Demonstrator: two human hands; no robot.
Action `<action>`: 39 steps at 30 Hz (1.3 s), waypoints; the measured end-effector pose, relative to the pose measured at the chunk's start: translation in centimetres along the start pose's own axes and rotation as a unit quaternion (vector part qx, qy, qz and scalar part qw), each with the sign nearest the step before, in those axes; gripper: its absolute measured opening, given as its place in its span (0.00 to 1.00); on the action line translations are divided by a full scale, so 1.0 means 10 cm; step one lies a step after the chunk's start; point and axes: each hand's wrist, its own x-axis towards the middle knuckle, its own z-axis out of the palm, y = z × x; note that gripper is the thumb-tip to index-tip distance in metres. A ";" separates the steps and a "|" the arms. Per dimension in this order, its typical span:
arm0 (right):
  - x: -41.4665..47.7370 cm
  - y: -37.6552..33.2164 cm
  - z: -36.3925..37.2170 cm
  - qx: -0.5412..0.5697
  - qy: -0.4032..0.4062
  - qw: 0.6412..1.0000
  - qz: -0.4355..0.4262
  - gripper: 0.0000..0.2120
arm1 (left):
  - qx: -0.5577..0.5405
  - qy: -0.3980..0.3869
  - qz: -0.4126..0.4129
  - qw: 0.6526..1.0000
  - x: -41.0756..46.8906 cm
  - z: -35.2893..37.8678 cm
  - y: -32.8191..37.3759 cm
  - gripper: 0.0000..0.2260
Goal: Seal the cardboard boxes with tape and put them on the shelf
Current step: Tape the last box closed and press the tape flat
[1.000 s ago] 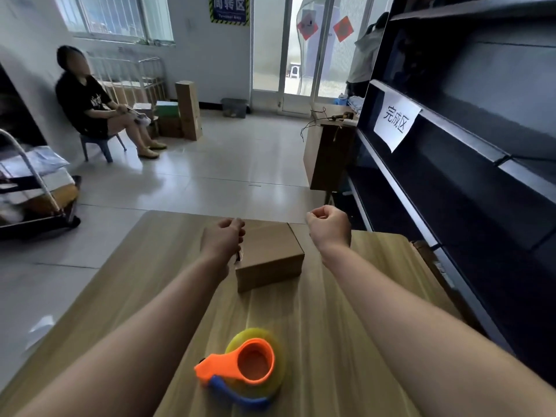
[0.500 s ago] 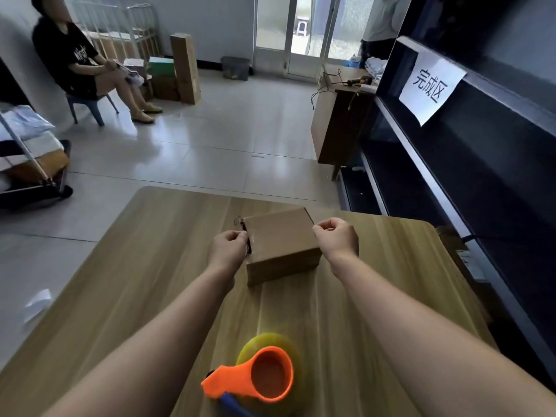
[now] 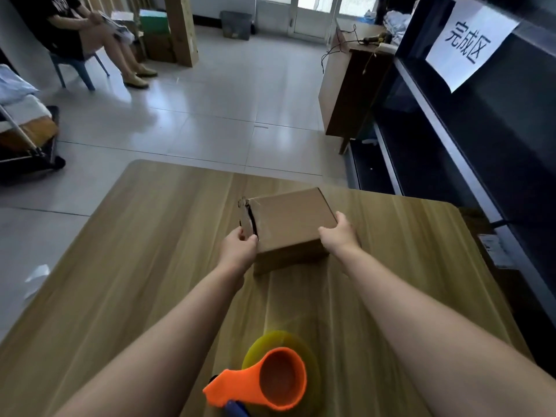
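Box: the cardboard box (image 3: pixel 288 224) rests on the desk (image 3: pixel 135 266), out past the middle, top closed. The flap (image 3: pixel 245 218) at its left end gapes, with a dark slit behind it. I see no tape on it.
Left grip: your left grip (image 3: pixel 239 251) pinches the box at that loose flap, fingers curled on its edge.
Right grip: your right grip (image 3: pixel 340 236) is curled round the near right corner.
Tape: the orange tape dispenser (image 3: pixel 270 377) lies close to you between your forearms, well apart from the box, and nobody is holding it.
Shelf: the dark shelf (image 3: pixel 481 145) stands to your right with a white paper sign (image 3: pixel 467 40) on it.
Step, as I judge it: closing the end before taping.
Risk 1: the flap is all your left side has (thin card, already creased), so lifting now could tear it or let it spring wider.
Risk 2: letting go to reach for the tape may let the flap pop back out.
Risk 3: shelving it unsealed would leave the job undone.
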 end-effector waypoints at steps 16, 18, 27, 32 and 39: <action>-0.33 -0.10 0.48 -0.021 -0.074 0.997 -0.001 0.10 | -0.050 0.217 -0.037 0.974 0.27 -0.73 -0.38 0.09; -0.39 -0.13 0.58 -0.006 -0.086 0.996 -0.007 0.07 | -0.058 0.250 -0.042 0.966 0.24 -0.86 -0.43 0.11; -0.79 -0.33 0.90 -0.061 -0.177 0.981 -0.059 0.15 | -0.019 0.336 -0.067 0.939 -0.05 -1.57 -0.64 0.14; -1.06 -0.55 1.15 -0.085 -0.195 0.970 -0.122 0.27 | 0.057 0.298 -0.059 0.951 -0.18 -1.97 -0.79 0.08; -1.48 -0.71 1.48 -0.065 -0.349 0.923 -0.145 0.27 | 0.082 0.186 -0.049 0.978 -0.36 -2.25 -0.93 0.09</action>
